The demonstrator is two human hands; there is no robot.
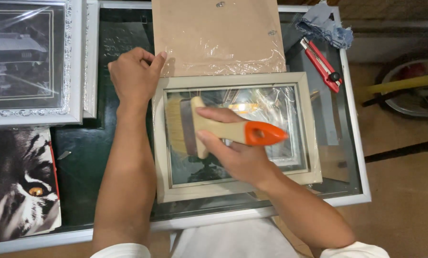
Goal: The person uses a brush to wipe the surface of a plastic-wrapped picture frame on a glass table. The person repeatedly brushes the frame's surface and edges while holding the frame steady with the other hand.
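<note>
A glass-topped desk (354, 143) with a pale metal rim fills most of the view. At the centre lies a beige picture frame (233, 191) with glass in it, and just above it a brown backing board (214, 33) with clear plastic film. At upper right lie a red utility knife (322, 64) and a scrap of blue cloth (326, 24). At upper left lies a silver ornate framed picture (30, 62); at lower left, a tiger print (18, 186).

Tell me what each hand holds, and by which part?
The right hand holds a paintbrush by its wooden handle, near the ferrule. The left hand holds nothing; it rests at the picture frame corner.
</note>
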